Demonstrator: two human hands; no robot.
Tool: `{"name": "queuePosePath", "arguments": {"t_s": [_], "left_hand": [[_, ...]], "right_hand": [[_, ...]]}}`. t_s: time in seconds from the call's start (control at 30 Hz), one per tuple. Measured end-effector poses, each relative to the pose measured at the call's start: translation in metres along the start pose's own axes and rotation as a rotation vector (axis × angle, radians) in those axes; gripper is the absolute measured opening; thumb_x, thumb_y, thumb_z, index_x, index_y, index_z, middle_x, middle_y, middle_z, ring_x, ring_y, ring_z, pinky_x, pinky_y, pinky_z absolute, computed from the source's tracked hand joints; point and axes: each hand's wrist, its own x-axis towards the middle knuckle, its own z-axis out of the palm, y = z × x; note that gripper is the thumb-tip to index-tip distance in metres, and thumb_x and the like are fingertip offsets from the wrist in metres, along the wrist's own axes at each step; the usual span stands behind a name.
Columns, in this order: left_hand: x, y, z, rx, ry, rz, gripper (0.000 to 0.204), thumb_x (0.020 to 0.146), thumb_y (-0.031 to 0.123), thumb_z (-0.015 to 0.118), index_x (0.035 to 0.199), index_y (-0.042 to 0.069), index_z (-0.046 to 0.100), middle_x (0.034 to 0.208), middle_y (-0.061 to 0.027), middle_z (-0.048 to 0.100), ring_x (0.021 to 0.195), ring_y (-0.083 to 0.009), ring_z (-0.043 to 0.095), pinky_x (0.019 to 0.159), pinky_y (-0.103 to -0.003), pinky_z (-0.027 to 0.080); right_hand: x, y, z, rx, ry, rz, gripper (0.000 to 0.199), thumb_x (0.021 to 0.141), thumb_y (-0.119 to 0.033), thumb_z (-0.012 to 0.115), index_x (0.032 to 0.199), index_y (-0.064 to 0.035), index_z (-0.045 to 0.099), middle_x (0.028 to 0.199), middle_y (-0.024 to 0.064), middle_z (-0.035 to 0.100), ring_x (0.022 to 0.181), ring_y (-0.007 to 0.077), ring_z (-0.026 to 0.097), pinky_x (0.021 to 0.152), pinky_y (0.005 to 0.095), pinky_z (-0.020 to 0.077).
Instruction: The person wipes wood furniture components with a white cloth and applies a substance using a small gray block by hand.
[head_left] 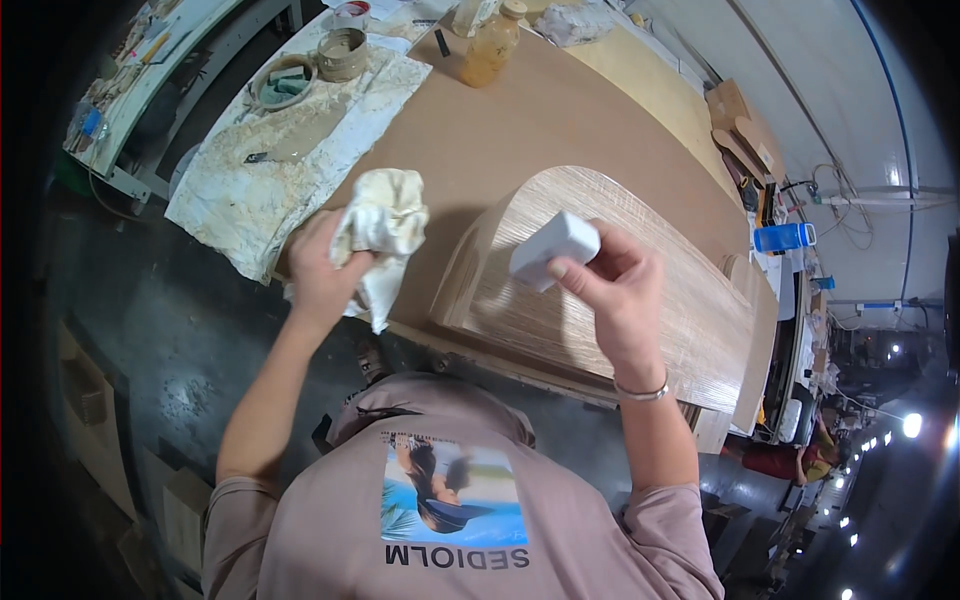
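A crumpled cream rag (385, 225) is bunched in my left hand (325, 265), its lower end hanging at the table's near edge. My right hand (625, 285) grips a white rectangular block, seemingly a sponge (555, 250), between thumb and fingers. The block is held above a stack of wood-grain panels (640, 290) with one rounded end. Those panels lie on the brown board (500, 130) covering the table. Whether the block touches the top panel I cannot tell.
A stained paper sheet (330, 150) at the far left bears a bowl (283, 85) and a round tin (342, 55). A jar of amber liquid (490, 50) stands at the back. Far right are a blue bottle (783, 237) and another person (815, 460).
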Motion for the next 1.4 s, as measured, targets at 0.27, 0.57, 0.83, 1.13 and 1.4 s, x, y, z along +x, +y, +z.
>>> {"name": "queuePosePath", "arguments": {"t_s": [0.27,0.57,0.83,1.13,1.4], "left_hand": [[-0.044,0.009,-0.045,-0.282,0.049,-0.322,0.036,0.075,-0.006,0.069,0.111,-0.005,0.065,0.100,-0.0074,0.068,0.092,-0.0128,0.062,0.084,-0.028,0.049],[-0.075,0.000,-0.035,-0.339,0.055,-0.413,0.039,0.075,-0.004,0.074,0.114,-0.004,0.066,0.100,-0.0066,0.070,0.091,-0.0120,0.063,0.084,-0.028,0.050],[-0.081,0.001,-0.035,-0.383,0.076,-0.446,0.041,0.075,-0.006,0.073,0.115,-0.005,0.065,0.103,-0.0074,0.071,0.094,-0.0122,0.064,0.086,-0.029,0.051],[-0.090,-0.002,-0.036,-0.377,0.065,-0.471,0.042,0.075,-0.006,0.071,0.117,-0.006,0.065,0.104,-0.0084,0.070,0.095,-0.0129,0.064,0.086,-0.029,0.051],[-0.091,-0.002,-0.037,-0.366,0.071,-0.486,0.041,0.074,-0.007,0.069,0.115,-0.006,0.065,0.102,-0.0081,0.070,0.093,-0.0129,0.064,0.086,-0.029,0.051]], "right_hand": [[-0.020,0.003,0.031,-0.435,-0.121,-0.224,0.038,0.077,-0.008,0.082,0.109,0.0057,0.067,0.100,0.0105,0.070,0.093,0.0157,0.065,0.084,0.0296,0.0529],[-0.014,0.006,0.045,-0.528,-0.229,-0.437,0.036,0.073,-0.001,0.081,0.107,0.0001,0.067,0.087,0.0115,0.065,0.078,0.0246,0.061,0.068,0.0343,0.0527],[0.014,0.009,0.039,-0.674,-0.085,-0.453,0.029,0.073,-0.002,0.082,0.098,0.0021,0.069,0.085,0.0105,0.066,0.076,0.0191,0.063,0.070,0.0310,0.0519],[0.006,0.006,0.044,-0.614,-0.241,-0.421,0.031,0.071,-0.007,0.085,0.099,0.0003,0.072,0.084,0.0092,0.068,0.074,0.0168,0.064,0.069,0.0303,0.0525],[0.060,0.013,0.027,-0.668,-0.068,-0.380,0.029,0.074,-0.008,0.082,0.099,0.0027,0.070,0.084,0.0148,0.067,0.071,0.0222,0.063,0.067,0.0328,0.0532]]}}
